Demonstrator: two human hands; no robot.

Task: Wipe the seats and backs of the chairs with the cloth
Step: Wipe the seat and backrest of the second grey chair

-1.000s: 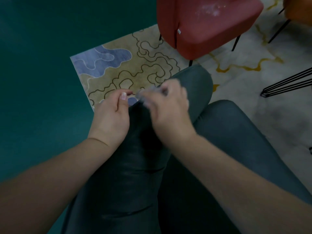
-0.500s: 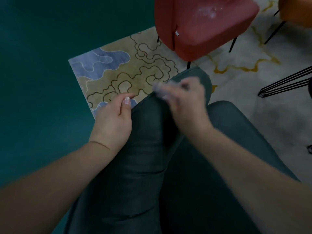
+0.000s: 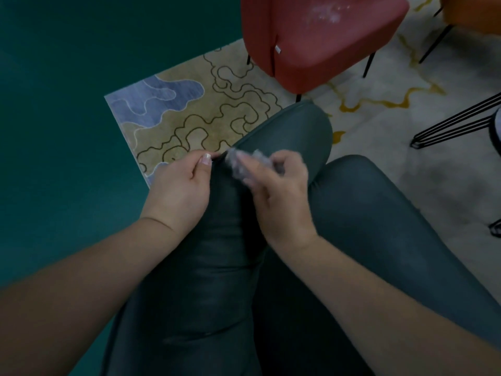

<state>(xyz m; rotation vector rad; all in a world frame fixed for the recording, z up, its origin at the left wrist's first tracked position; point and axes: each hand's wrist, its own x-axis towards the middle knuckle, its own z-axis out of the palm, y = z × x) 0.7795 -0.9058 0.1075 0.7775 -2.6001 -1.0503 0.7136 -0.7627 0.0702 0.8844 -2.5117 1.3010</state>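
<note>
1. The cloth (image 3: 245, 165) is a small, pale grey crumpled wad – blurred, so its weave cannot be told. It has no clear long axis, being bunched up.
2. It sits on the top edge of the dark green chair (image 3: 271, 213), near the left end of that rounded, glossy back, which runs away from the camera toward the rug (image 3: 195, 115).
3. The right hand (image 3: 279, 196) grips the cloth, fingers curled round it and pressing it onto the chair.
4. The left hand (image 3: 181, 191) pinches the chair's edge just beside the cloth – thumb and forefinger pressed together.
5. A red chair (image 3: 320, 42) stands on the rug beyond, with a whitish smear on its seat.
</note>
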